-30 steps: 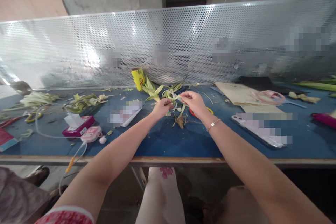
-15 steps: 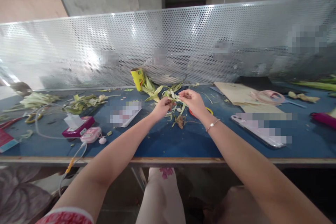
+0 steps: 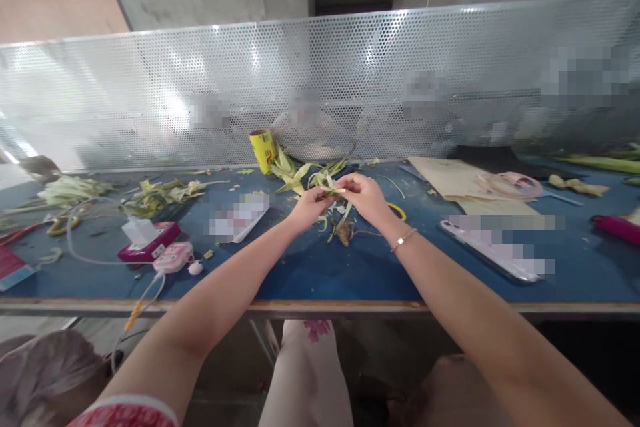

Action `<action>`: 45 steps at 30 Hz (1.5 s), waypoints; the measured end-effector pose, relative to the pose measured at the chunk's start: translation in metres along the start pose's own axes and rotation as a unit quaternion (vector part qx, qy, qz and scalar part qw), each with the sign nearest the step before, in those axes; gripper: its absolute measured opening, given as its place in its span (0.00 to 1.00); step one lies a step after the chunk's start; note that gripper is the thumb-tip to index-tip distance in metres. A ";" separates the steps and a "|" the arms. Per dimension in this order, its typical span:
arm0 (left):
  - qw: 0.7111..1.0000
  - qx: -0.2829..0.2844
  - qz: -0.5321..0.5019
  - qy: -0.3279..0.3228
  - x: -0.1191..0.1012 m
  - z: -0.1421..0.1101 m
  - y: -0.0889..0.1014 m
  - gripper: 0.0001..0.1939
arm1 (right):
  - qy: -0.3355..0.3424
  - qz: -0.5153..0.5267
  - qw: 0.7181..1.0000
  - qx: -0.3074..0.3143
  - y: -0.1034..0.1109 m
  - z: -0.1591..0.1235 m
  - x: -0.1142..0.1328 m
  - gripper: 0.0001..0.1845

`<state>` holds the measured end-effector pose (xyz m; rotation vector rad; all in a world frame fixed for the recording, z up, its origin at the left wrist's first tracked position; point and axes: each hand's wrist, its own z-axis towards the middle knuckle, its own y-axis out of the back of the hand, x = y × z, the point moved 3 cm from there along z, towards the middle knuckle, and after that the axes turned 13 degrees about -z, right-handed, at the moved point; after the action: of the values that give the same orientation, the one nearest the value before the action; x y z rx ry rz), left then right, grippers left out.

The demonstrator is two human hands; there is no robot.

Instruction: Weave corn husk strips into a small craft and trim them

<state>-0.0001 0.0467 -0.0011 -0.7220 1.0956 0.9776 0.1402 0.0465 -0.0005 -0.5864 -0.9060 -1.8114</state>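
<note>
Above the middle of the blue table point(image 3: 325, 280), pale green leaf strips point(image 3: 326, 179) are bunched between your two hands. Your left hand point(image 3: 306, 208) has its fingers bent in and pinches the near end; your right hand point(image 3: 364, 197) pinches just beside it, thumb against fingers. The hands are nearly touching, probably because so narrow a piece stays steady only when gripped from both sides; exactly which strip each fingertip has is too small to tell.

Just below, a brown dried scrap point(image 3: 344, 232) lies on the tabletop. A yellow ring point(image 3: 399, 211) shows partly behind your right wrist. Beyond your left hand, long leaves point(image 3: 296, 183) spread beside a leaning yellow tube point(image 3: 262, 151), seemingly within easy reach.

Farther out, your left side has a heap of leaf scraps point(image 3: 165, 195) and a magenta box point(image 3: 159, 241); a phone point(image 3: 487, 250) lies to your right, apart from the scraps. A perforated metal screen point(image 3: 310, 60) stands along the back.
</note>
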 end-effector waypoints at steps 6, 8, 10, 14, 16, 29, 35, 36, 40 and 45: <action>0.998 -0.003 0.059 -0.012 -0.002 -0.002 0.003 0.13 | 0.023 -0.033 0.999 -0.012 -0.001 -0.003 0.005 0.11; 0.997 -0.012 0.074 -0.012 -0.003 -0.003 0.005 0.15 | 0.032 -0.045 0.998 -0.014 -0.001 -0.003 0.005 0.10; 0.997 -0.019 0.080 -0.011 -0.006 -0.003 0.005 0.14 | 0.038 -0.054 0.998 -0.014 -0.001 -0.003 0.005 0.09; 0.997 -0.033 0.069 -0.008 -0.011 -0.006 0.002 0.12 | 0.039 -0.057 0.997 -0.014 -0.002 -0.003 0.007 0.08; 0.998 -0.035 0.051 -0.007 -0.012 -0.006 0.001 0.11 | 0.040 -0.051 0.998 -0.012 -0.002 -0.003 0.008 0.07; 0.998 -0.029 -0.059 0.005 -0.004 -0.002 0.002 0.19 | 0.048 0.009 0.999 0.005 -0.004 -0.005 0.014 0.07; 0.996 -0.048 -0.056 -0.049 -0.006 -0.002 0.002 0.18 | 0.051 0.019 0.998 0.009 -0.004 -0.004 0.011 0.09; 0.995 -0.053 -0.056 -0.055 -0.006 -0.002 0.002 0.17 | 0.052 0.018 0.998 0.009 -0.004 -0.004 0.011 0.09; 0.993 -0.063 -0.073 -0.066 -0.005 -0.002 0.003 0.16 | 0.055 0.011 0.998 0.008 -0.005 -0.004 0.009 0.08; 0.992 -0.061 -0.084 -0.078 -0.004 -0.001 0.005 0.15 | 0.062 0.003 0.998 0.008 -0.009 -0.005 0.005 0.10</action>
<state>-0.0054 0.0469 0.0020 -0.8087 0.8302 0.9459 0.1301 0.0413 -0.0027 -0.4606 -0.8323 -1.8130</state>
